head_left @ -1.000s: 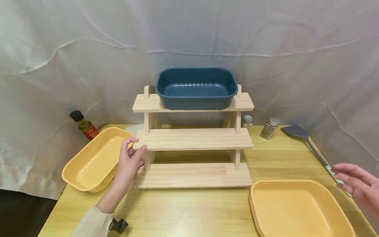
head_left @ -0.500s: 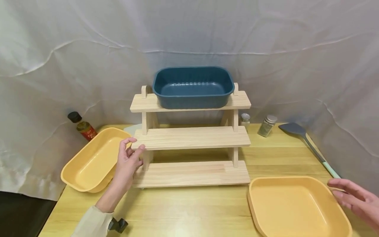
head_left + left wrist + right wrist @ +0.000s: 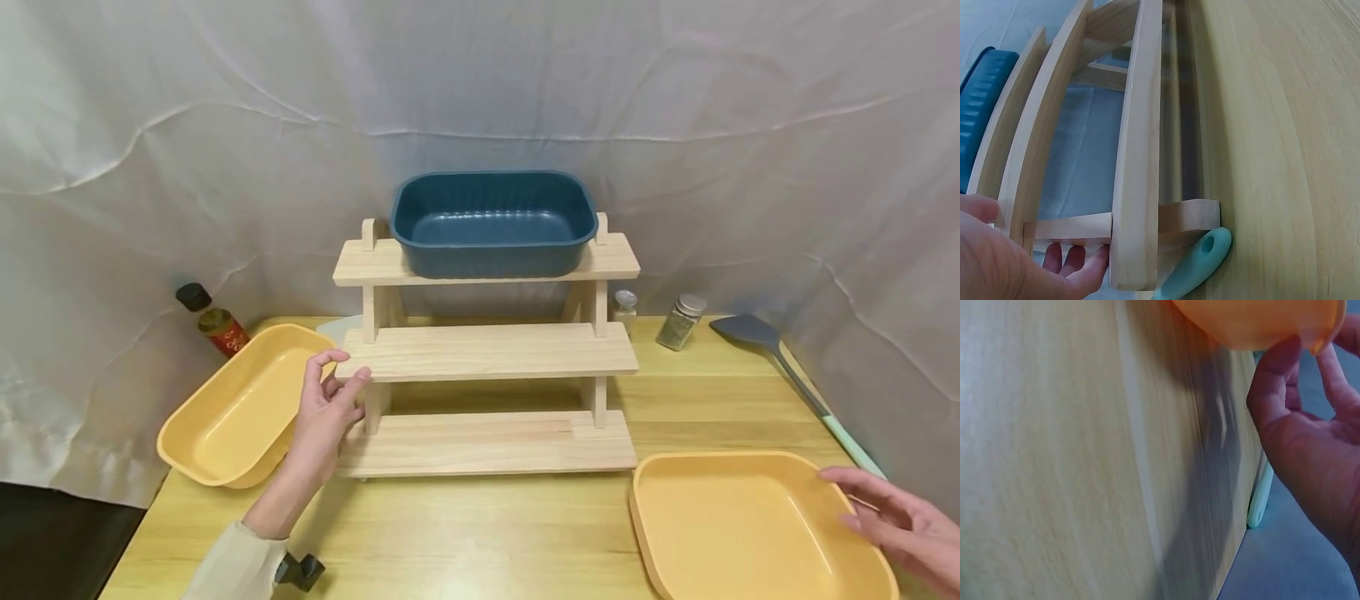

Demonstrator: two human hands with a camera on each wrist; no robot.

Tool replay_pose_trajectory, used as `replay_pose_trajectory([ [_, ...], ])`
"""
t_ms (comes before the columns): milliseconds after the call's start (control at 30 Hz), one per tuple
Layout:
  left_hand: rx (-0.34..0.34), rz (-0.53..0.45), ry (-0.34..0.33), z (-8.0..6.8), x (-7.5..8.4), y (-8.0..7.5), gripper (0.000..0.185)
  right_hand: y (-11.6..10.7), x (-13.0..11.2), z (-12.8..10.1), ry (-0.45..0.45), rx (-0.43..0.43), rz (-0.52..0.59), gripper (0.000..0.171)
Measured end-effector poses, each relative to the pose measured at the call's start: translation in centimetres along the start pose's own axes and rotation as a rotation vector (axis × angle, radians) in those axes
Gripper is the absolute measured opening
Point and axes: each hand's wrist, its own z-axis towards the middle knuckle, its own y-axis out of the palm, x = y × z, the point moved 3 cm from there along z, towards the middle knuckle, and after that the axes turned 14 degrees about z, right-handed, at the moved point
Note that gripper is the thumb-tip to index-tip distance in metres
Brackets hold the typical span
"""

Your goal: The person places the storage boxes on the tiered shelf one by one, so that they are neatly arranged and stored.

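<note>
A three-tier wooden shelf rack (image 3: 487,354) stands in the middle of the table. My left hand (image 3: 327,414) holds the left end of its middle shelf, fingertips curled by the side upright in the left wrist view. A dark blue basin (image 3: 495,262) sits on the top shelf. On the right lies a shallow yellow basin (image 3: 750,525). My right hand (image 3: 892,517) pinches this basin's right rim, with thumb and fingers at the rim (image 3: 1335,328) in the right wrist view. Part of the right hand is cut off by the head view's edge.
A second yellow basin (image 3: 240,408) leans at the left, before a red-labelled bottle (image 3: 219,325). Two spice jars, one with green contents (image 3: 680,325), stand back right near a grey turner (image 3: 787,367). A teal handle (image 3: 1200,262) pokes out beneath the rack.
My right hand has moved left and down from above the turner's handle to the right yellow basin's rim. The left hand stays at the rack. The head view shifts slightly.
</note>
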Motion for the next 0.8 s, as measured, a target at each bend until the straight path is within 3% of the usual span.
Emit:
replay_pose_trajectory([
  [200,0.001,0.002,0.002,0.0,-0.1,0.0,0.036,-0.4,0.3,-0.7,0.084,0.062,-0.151,0.066],
  [300,0.002,0.004,0.005,0.1,-0.2,0.0,0.035,-0.3,0.3,-0.6,0.089,0.071,-0.161,0.066],
  [400,0.001,0.005,0.006,0.1,-0.1,0.0,0.035,0.0,0.2,-0.2,0.048,-0.006,-0.047,0.068],
  [533,-0.005,0.006,0.006,0.1,-0.1,0.1,0.035,0.4,-0.4,0.4,-0.017,-0.176,0.196,0.072],
  [633,0.000,0.006,0.008,0.1,0.0,0.1,0.035,0.6,-0.9,0.8,-0.002,-0.268,0.383,0.075],
  [700,0.006,0.005,0.007,0.1,0.0,0.2,0.034,0.7,-1.2,0.9,0.008,-0.285,0.404,0.075],
  [800,0.005,0.005,0.001,0.0,0.0,0.1,0.034,0.7,-1.6,0.8,-0.018,-0.269,0.311,0.074],
])
